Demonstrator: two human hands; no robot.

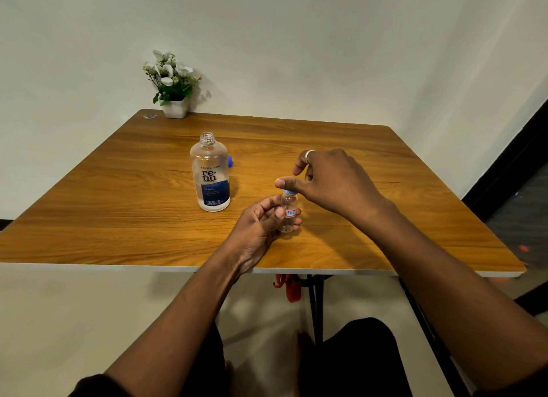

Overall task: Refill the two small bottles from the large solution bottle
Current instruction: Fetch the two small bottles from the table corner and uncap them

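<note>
The large clear solution bottle (pixel 211 174) with a blue label stands uncapped left of the table's centre. Its blue cap (pixel 230 161) peeks out just behind it on the right. My left hand (pixel 261 227) grips a small clear bottle (pixel 288 211) with a red and white sticker, held upright just above the table. My right hand (pixel 329 177) hovers over that bottle, thumb and fingers at its pale blue cap (pixel 289 192). Only one small bottle is visible; a second is not in sight.
The wooden table (pixel 118 219) has its front edge close to me. A white pot of artificial flowers (pixel 173 84) stands at the back left corner by the wall. My knees and the table legs show below the edge.
</note>
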